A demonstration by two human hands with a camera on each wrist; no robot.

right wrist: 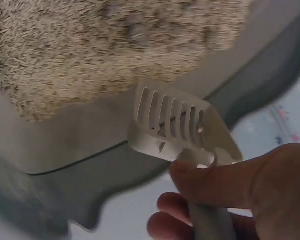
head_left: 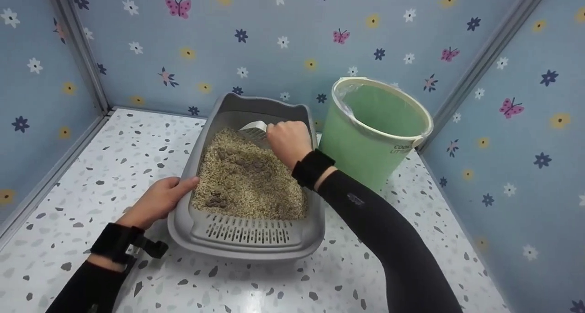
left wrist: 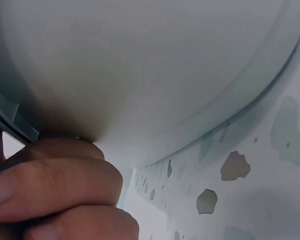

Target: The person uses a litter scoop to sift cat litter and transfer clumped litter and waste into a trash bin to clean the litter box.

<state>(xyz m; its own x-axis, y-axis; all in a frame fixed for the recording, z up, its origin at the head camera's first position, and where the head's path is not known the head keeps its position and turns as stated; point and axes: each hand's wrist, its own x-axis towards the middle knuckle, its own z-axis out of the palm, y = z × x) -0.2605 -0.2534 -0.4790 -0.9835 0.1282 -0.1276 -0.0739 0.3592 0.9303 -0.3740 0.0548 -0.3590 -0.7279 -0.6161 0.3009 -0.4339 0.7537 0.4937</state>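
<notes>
Nearest, the left hand [head_left: 157,202] grips the near-left rim of the grey litter tray [head_left: 247,246], thumb over the edge, fingers beneath. Tray sits on the speckled floor [head_left: 114,153], filled with litter [head_left: 249,185] and dark clumps [head_left: 215,199]. Farther back, the right hand [head_left: 288,141] clasps a slotted scoop [head_left: 253,131] over the tray's far end. Green bucket [head_left: 365,141] stands just beside.

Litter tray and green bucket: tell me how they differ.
The litter tray is grey, low and long; the green bucket is tall and round. The tray holds tan litter with dark clumps; the bucket shows only a clear liner. The left hand steadies the tray; nothing touches the bucket. Both stand on the speckled surface.
</notes>
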